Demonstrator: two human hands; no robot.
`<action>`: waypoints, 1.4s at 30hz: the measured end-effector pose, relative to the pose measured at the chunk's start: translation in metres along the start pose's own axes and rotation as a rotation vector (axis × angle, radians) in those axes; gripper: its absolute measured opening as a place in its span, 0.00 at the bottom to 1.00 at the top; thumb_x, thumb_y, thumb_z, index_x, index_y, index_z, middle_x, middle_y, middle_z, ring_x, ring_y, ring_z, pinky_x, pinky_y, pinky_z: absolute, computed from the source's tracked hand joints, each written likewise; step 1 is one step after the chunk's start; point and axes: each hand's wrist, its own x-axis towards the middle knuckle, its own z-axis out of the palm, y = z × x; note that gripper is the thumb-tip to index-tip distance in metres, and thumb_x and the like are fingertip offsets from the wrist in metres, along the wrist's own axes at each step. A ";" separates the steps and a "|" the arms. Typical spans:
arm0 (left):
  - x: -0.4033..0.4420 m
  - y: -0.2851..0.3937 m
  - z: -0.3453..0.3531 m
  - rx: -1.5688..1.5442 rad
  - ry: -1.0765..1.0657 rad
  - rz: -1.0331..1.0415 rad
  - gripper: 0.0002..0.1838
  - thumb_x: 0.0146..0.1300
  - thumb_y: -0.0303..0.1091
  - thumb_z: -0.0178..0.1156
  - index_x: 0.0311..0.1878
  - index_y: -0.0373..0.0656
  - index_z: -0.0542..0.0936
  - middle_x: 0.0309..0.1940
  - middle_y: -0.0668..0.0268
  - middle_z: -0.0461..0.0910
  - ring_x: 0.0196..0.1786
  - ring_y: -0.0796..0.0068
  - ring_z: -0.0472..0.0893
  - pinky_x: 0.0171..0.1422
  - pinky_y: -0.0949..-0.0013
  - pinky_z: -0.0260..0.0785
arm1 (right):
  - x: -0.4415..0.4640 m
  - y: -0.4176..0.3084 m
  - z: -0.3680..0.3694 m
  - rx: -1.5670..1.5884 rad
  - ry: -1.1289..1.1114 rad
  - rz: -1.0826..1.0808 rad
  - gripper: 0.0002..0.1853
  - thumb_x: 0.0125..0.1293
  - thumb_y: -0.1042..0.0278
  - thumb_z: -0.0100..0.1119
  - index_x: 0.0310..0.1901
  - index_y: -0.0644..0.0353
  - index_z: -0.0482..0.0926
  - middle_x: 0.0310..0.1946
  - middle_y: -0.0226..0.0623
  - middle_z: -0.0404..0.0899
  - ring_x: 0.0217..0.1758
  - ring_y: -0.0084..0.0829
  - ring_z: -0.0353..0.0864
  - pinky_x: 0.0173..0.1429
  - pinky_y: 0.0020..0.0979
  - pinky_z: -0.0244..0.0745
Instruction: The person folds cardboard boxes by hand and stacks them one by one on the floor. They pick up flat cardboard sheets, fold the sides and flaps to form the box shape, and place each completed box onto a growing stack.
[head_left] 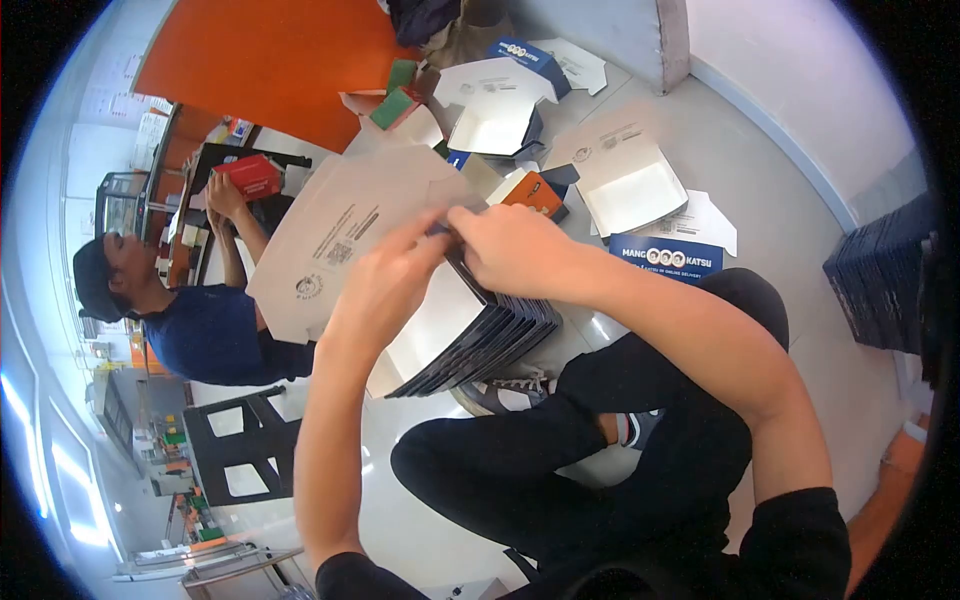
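Note:
A nested stack of cardboard food boxes (500, 335), dark blue outside and white inside, stands tilted in front of my crossed legs. The top box has its printed lid flap (340, 235) raised toward the far left. My left hand (392, 270) is closed on the upper corner of this box, where lid and side wall meet. At the same corner my right hand (512, 248) has its fingers bent and pressed against the box, close to my left fingertips. The fingers partly hide the corner tabs between them.
Open printed boxes (630, 190) and a blue box (530, 60) lie on the floor ahead. A tall stack of dark flat cartons (885, 270) stands by the right wall. At left, a person (215, 320) holds a red box (250, 176) beside an orange panel (270, 60).

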 end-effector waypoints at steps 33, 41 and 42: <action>-0.133 -0.005 0.044 -1.022 0.704 -1.040 0.25 0.78 0.36 0.52 0.71 0.31 0.70 0.67 0.56 0.76 0.66 0.69 0.75 0.71 0.69 0.63 | -0.003 0.181 -0.060 -0.882 -0.723 0.647 0.28 0.47 0.80 0.60 0.54 0.50 0.85 0.53 0.47 0.84 0.59 0.45 0.83 0.55 0.44 0.80; -0.145 -0.004 0.071 -1.004 0.900 -0.970 0.21 0.79 0.38 0.50 0.66 0.35 0.77 0.57 0.57 0.83 0.59 0.75 0.78 0.66 0.74 0.65 | -0.034 0.254 -0.063 -0.931 -0.636 0.501 0.15 0.52 0.68 0.70 0.43 0.56 0.88 0.47 0.45 0.86 0.52 0.45 0.85 0.53 0.44 0.80; -0.145 -0.004 0.072 -0.983 0.875 -0.988 0.21 0.78 0.38 0.50 0.65 0.35 0.78 0.55 0.57 0.84 0.57 0.76 0.79 0.64 0.74 0.66 | -0.026 0.239 -0.078 -0.881 -0.548 0.410 0.15 0.52 0.67 0.69 0.43 0.58 0.87 0.45 0.47 0.87 0.50 0.44 0.86 0.52 0.41 0.80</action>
